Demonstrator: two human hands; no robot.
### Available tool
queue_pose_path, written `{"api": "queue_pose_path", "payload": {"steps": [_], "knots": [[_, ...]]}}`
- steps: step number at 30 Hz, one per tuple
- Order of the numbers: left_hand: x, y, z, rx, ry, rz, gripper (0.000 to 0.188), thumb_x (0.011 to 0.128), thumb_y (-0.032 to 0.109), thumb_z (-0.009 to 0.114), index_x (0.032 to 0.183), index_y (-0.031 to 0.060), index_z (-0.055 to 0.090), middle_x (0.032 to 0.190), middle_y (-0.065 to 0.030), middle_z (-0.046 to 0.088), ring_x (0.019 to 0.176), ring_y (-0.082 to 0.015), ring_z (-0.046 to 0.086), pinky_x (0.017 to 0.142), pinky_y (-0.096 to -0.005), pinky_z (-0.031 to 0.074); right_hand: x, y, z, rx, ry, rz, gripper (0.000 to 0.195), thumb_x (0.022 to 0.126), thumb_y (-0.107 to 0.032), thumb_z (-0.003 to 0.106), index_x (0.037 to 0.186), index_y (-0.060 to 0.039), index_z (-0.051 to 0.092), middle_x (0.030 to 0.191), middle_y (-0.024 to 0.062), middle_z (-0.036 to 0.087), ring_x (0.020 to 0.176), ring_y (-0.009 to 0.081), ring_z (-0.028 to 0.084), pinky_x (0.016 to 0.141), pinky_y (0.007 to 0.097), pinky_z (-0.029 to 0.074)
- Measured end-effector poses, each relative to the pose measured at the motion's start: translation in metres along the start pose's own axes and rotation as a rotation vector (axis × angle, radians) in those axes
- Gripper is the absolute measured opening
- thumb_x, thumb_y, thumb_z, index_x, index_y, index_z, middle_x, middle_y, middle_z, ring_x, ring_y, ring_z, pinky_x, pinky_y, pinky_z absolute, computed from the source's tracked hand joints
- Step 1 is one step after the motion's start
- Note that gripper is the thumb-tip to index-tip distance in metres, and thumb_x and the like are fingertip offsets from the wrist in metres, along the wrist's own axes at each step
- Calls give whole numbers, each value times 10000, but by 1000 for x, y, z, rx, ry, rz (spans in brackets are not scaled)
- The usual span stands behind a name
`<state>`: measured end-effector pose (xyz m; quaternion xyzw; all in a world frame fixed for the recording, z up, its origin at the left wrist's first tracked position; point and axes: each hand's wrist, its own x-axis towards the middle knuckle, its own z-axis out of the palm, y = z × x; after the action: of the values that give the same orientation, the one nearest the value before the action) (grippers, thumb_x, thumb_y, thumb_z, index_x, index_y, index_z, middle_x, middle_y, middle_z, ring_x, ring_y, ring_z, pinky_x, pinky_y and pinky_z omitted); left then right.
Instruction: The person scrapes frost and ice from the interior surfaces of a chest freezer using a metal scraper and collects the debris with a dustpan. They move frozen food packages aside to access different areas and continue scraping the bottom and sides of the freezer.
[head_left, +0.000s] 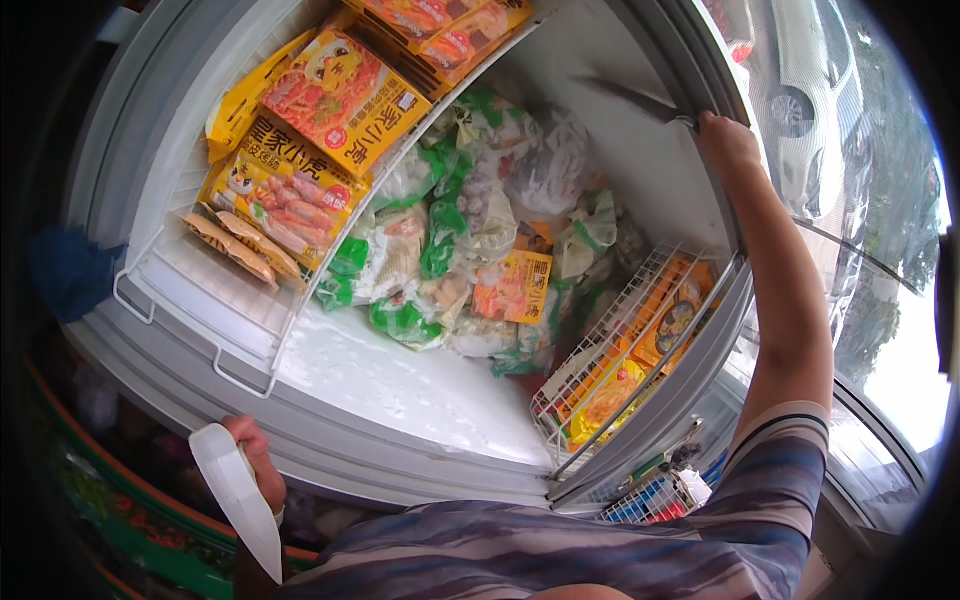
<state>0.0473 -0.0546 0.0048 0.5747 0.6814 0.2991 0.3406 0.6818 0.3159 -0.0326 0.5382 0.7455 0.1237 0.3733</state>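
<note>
My left hand (260, 459) grips a long white plastic piece (234, 491), curved like a scoop, just outside the freezer's near rim. At the freezer's far right rim (679, 64), my right hand (727, 141) is closed in a fist. A slim dark blade-like tool (634, 97) juts from that fist into the chest; its handle is hidden. Inside the chest freezer, plastic bags of frozen food (480, 187) lie heaped, with a yellow food packet (514, 285) on top. White frost (375, 382) coats the floor on the near side.
A white wire basket (217, 360) on the left carries yellow sausage packs (285, 199) and boxes (345, 97). Another wire basket (570, 412) at right holds orange and yellow packets. A blue cloth (71, 270) hangs on the left rim. Beyond the window stands a parked car (814, 97).
</note>
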Motion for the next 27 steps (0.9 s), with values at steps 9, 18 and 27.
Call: {"api": "queue_pose_path", "payload": {"steps": [9,18,27], "knots": [[1,1,-1,-11,1,23,270,1015,193,515,1143,-44,515,770,-75,467,679,-165,436,633,-298,387,5,-11,-24,0,-102,117,196,941,-238,544,1004,-59,596,884,156,714,856,342,709,721,442,573],[6,5,-2,-5,5,28,233,1009,167,505,1124,-35,518,763,-78,463,663,-177,430,619,-313,371,20,-21,-45,-9,-52,13,172,905,-203,581,1002,-61,575,857,162,702,836,358,697,714,472,557],[5,7,2,-23,55,61,214,993,172,520,1061,-30,533,711,-67,444,621,-182,424,582,-325,353,30,-21,-78,39,-1,62,146,909,-181,553,1003,-70,567,926,159,713,895,348,702,733,456,566]]}}
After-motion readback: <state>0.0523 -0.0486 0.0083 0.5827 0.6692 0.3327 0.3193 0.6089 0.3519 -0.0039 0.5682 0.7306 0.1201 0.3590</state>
